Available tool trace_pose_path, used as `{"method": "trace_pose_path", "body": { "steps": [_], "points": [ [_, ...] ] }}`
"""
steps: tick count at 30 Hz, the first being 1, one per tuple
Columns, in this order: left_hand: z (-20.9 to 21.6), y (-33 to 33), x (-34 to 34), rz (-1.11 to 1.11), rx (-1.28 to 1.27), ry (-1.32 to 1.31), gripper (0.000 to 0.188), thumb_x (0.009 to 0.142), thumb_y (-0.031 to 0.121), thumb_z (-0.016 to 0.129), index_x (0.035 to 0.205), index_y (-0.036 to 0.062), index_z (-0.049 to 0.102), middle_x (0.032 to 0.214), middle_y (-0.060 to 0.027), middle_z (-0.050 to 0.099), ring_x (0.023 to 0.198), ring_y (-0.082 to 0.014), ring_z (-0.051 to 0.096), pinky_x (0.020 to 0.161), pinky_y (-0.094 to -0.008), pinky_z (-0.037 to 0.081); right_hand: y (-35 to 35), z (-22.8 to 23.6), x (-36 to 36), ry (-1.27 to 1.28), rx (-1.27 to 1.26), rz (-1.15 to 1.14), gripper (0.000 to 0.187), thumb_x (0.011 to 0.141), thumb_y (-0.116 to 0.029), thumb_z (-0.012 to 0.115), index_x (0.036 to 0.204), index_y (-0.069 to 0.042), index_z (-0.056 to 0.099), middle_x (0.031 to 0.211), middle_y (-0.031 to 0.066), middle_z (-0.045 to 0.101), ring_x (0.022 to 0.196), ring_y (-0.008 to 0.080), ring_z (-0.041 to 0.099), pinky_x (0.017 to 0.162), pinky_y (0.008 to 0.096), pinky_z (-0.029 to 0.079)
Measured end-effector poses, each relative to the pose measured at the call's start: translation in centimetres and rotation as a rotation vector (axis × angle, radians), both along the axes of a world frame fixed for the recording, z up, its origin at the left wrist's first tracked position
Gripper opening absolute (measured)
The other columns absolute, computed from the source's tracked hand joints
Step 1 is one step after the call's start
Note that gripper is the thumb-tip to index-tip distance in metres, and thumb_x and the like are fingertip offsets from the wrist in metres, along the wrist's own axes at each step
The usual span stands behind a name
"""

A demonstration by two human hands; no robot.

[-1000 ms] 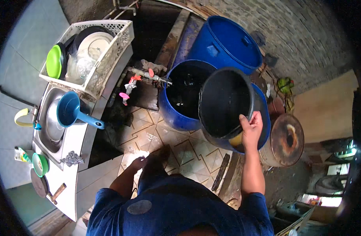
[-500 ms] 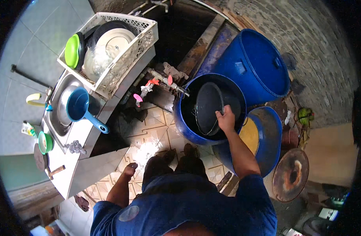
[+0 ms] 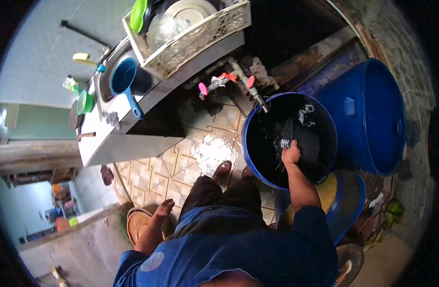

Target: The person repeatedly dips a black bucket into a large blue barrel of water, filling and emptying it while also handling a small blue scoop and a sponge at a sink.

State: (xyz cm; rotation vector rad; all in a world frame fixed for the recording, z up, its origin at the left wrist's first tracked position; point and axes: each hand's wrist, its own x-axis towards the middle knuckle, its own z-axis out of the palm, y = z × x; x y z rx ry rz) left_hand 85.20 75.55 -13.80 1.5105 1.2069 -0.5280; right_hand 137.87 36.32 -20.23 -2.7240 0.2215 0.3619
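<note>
My right hand (image 3: 291,153) is closed on the rim of a black bucket (image 3: 309,147). The bucket tips down inside a round blue drum (image 3: 246,158), whose dark interior holds water with bright ripples. How deep the bucket sits in the water is hard to make out. Beside my body on the left hangs my left hand (image 3: 165,209), empty, with its fingers loosely apart. Pipe taps with pink and red handles (image 3: 227,76) stand at the drum's far left rim, and one metal spout (image 3: 262,104) reaches over it.
A larger blue barrel (image 3: 372,119) leans at the right. Nearer lies a cut blue container (image 3: 348,201) with something yellow (image 3: 327,191). On the left, a counter (image 3: 116,148) carries a sink, a blue dipper (image 3: 124,76) and a white crate (image 3: 200,38) of dishes. The tiled floor (image 3: 152,177) is wet.
The black bucket has turned and gone lower in the drum, with my right hand on its rim. The view has swung left, showing more floor there. My left hand still hangs empty.
</note>
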Motion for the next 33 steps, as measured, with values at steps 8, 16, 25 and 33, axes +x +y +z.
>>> {"method": "trace_pose_path", "body": {
  "steps": [8,16,25,33],
  "points": [
    [2.6,-6.0,-2.4,0.122,-0.006,-0.099,0.045,0.09,0.019,0.059,0.129,0.0005,0.046,0.116,-0.0087,0.058,0.105,-0.0165,0.056,0.086,-0.0281,0.046,1.2,-8.7,-2.7,0.243,0.451,-0.063,0.039,0.076,-0.015,0.067,0.11,-0.003,0.051,0.105,0.0193,0.062,0.1,0.0339,0.061,0.081,0.0426,0.048],
    [2.5,-9.0,-0.5,0.071,0.023,0.001,0.059,0.089,0.036,0.055,0.131,-0.0034,0.044,0.125,-0.0218,0.054,0.118,-0.0297,0.051,0.098,-0.0354,0.04,-2.0,-2.7,0.3,0.305,1.225,-0.95,0.031,0.071,-0.003,0.066,0.098,-0.014,0.055,0.075,0.0037,0.053,0.043,0.0151,0.04,0.039,0.0296,0.033],
    [2.2,-9.8,0.1,0.079,0.045,-0.04,0.058,0.09,0.038,0.055,0.131,-0.0034,0.044,0.126,-0.022,0.053,0.119,-0.0293,0.05,0.099,-0.0357,0.039,-6.1,9.5,-1.3,0.295,1.655,-0.693,0.035,0.073,0.001,0.06,0.107,-0.005,0.054,0.104,0.0096,0.06,0.094,0.0289,0.06,0.08,0.0431,0.052],
    [0.1,-12.0,-3.2,0.273,-0.021,-0.013,0.058,0.088,0.037,0.057,0.132,-0.0002,0.045,0.13,-0.0212,0.051,0.121,-0.03,0.048,0.1,-0.0359,0.038,-8.7,19.5,-3.6,0.198,1.658,-0.58,0.022,0.076,-0.004,0.061,0.097,-0.001,0.057,0.099,0.0116,0.062,0.084,0.0248,0.062,0.072,0.0344,0.054]
  ]
}}
